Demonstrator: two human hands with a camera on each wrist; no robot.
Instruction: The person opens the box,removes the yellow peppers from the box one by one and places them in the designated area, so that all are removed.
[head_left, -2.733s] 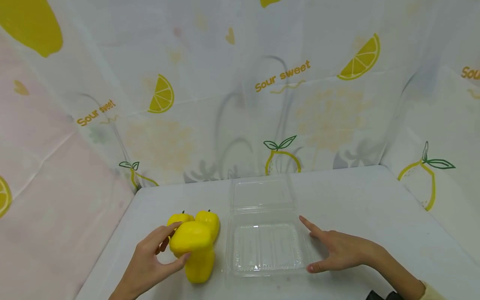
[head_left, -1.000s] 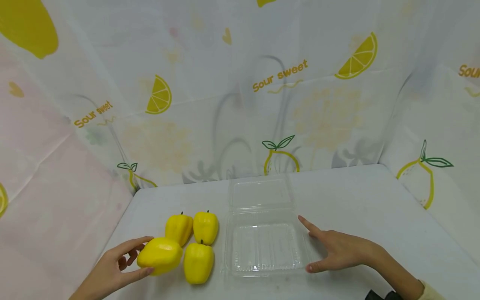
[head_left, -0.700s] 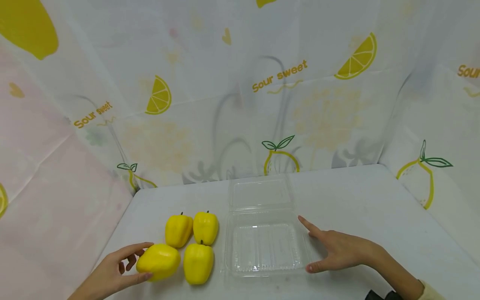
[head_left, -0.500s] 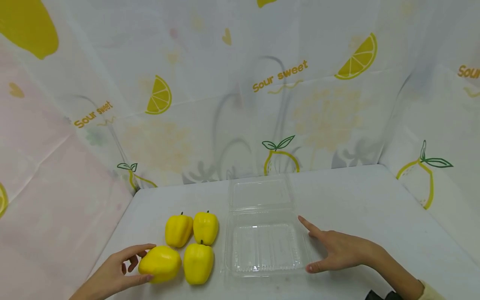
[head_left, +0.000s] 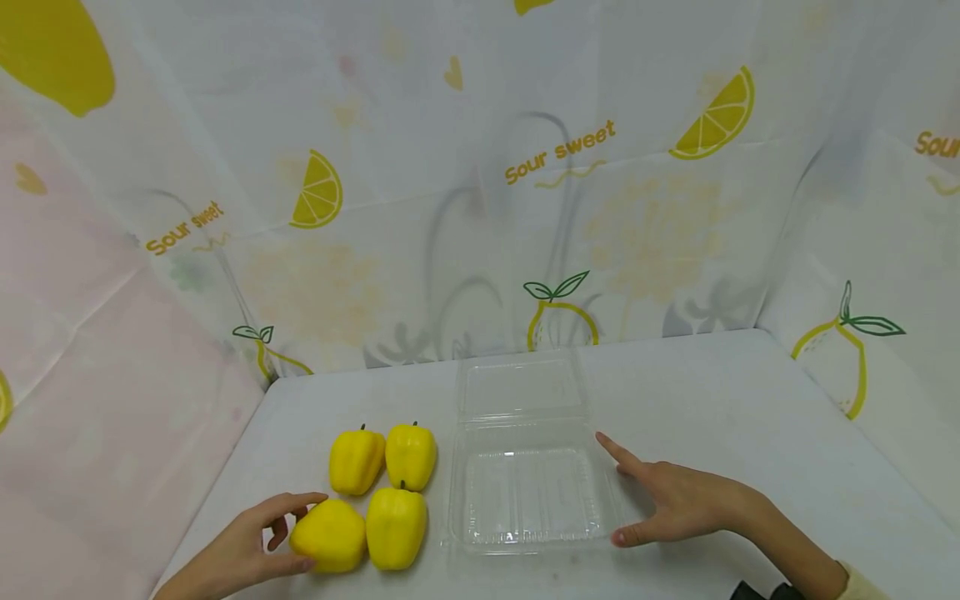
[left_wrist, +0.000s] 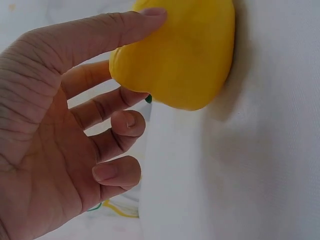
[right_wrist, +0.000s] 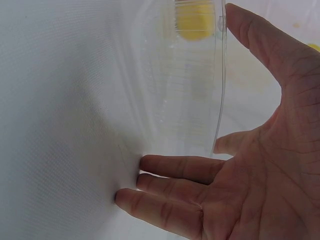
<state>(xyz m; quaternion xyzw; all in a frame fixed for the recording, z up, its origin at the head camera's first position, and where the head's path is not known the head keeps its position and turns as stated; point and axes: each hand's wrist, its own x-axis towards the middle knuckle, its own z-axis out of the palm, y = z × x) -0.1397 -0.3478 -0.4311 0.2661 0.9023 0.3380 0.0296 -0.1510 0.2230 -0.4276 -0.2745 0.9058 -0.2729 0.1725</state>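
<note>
My left hand [head_left: 251, 540] pinches a yellow bell pepper [head_left: 330, 537] between thumb and fingers. In the left wrist view this pepper [left_wrist: 185, 55] is low over the white surface, its green stem partly showing below the index finger. It lies right alongside the front one of three other peppers: the front pepper [head_left: 396, 529], a back left pepper [head_left: 356, 462] and a back right pepper [head_left: 410, 457]. My right hand [head_left: 675, 500] is spread at the right side of a clear plastic box [head_left: 525, 500]; in the right wrist view its thumb touches the box rim [right_wrist: 220, 100].
The box's clear lid [head_left: 525, 387] is flipped back toward the rear. A white cloth covers the table [head_left: 712, 400], and a lemon-printed curtain [head_left: 420, 208] stands behind and at both sides. A dark object [head_left: 765, 591] shows at the bottom edge near the right forearm.
My left hand has brought its pepper from above the others out to the left, lowered it, then shifted it right against the front pepper. The right hand and box stay put.
</note>
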